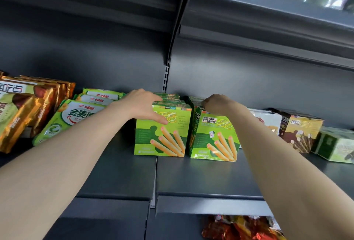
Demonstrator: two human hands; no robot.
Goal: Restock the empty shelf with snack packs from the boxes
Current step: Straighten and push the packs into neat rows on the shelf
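Two green egg-roll snack boxes stand side by side on the dark grey shelf (122,174). My left hand (142,105) lies over the top front of the left green box (162,136), thumb down its face. My right hand (218,103) is curled on the top rear edge of the right green box (214,140). More green boxes stand in rows behind both. The fingertips of both hands are hidden behind the boxes.
Left of the boxes lie green biscuit bags (69,120) and gold-brown packs (28,109). To the right stand a white pack (268,120), a brown box (300,132) and a pale green box (335,145). Red packs (239,228) show on the shelf below.
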